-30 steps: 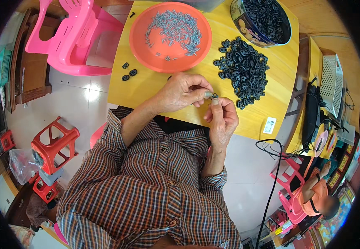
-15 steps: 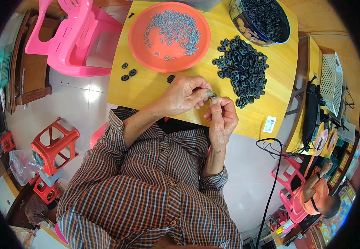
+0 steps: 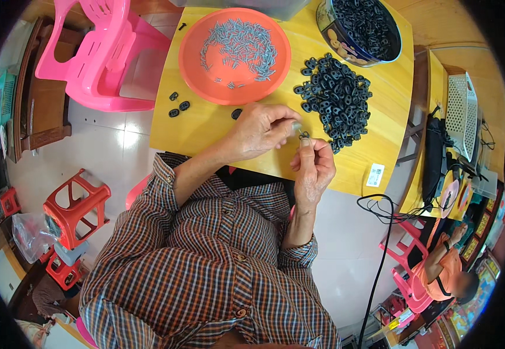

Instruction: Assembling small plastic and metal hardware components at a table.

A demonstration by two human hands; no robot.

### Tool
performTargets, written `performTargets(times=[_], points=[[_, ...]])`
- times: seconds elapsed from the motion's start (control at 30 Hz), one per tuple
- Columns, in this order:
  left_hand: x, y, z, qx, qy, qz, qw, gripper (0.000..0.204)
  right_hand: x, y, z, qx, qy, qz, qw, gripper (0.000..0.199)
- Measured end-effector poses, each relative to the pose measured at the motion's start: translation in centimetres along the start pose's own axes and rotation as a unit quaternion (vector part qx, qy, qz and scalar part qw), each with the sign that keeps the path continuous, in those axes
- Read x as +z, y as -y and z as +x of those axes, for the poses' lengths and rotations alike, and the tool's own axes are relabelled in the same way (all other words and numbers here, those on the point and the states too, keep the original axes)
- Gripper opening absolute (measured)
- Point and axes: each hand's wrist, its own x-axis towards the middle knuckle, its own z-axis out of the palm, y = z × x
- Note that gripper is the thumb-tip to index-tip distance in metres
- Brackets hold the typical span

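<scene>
Between the thumb and fingertips of my right hand (image 3: pixel 312 166) is a small black two-holed plastic piece (image 3: pixel 303 135), held over the table's near side. My left hand (image 3: pixel 263 129) comes from the left with its thumb and forefinger pinched together, just beside that piece. Whatever the left fingertips hold is too small and too hidden to name. Just beyond the left hand lies a single black piece (image 3: pixel 237 113). A heap of similar black pieces (image 3: pixel 337 99) spreads to the right. An orange plate (image 3: pixel 191 75) beyond my hands carries many small grey screws (image 3: pixel 244 43).
At the far right of the yellow table (image 3: pixel 380 134) stands a round tin (image 3: pixel 351 49) full of black pieces. Several loose ones (image 3: pixel 174 113) lie at the left, and a white label (image 3: pixel 375 174) near the right edge. A black cable (image 3: pixel 374 285) hangs by that side. A pink chair (image 3: pixel 104 64) stands left.
My left fingertips have drawn slightly away from the black piece, so a small gap shows between the hands. The right hand keeps its hold. The whole view has shifted slightly.
</scene>
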Motion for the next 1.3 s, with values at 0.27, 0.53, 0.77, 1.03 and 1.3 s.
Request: performTargets(times=[0.27, 0.53, 0.77, 1.03, 1.3], points=[[0.7, 0.7, 3.2, 0.289, -0.076, 0.373, 0.878, 0.017, -0.7, 0.0, 0.5, 0.004, -0.051, -0.002, 0.999, 0.016], [1.4, 0.9, 3.9, 0.265, -0.051, 0.455, 0.849, 0.011, -0.7, 0.1, 0.6, 0.008, -0.063, 0.025, 0.998, 0.013], [0.8, 1.0, 3.3, 0.274, -0.057, 0.347, 0.895, 0.010, -0.7, -0.2, 0.6, 0.007, -0.060, 0.024, 0.998, 0.013], [0.1, 0.3, 1.0, 0.005, 0.057, -0.142, 0.988, 0.022, -0.8, 0.1, 0.4, 0.010, -0.047, 0.062, 0.997, 0.012], [-0.3, 0.4, 0.4, -0.010, 0.074, -0.162, 0.984, 0.027, -0.5, 0.1, 0.2, 0.015, -0.044, 0.062, 0.997, 0.012]])
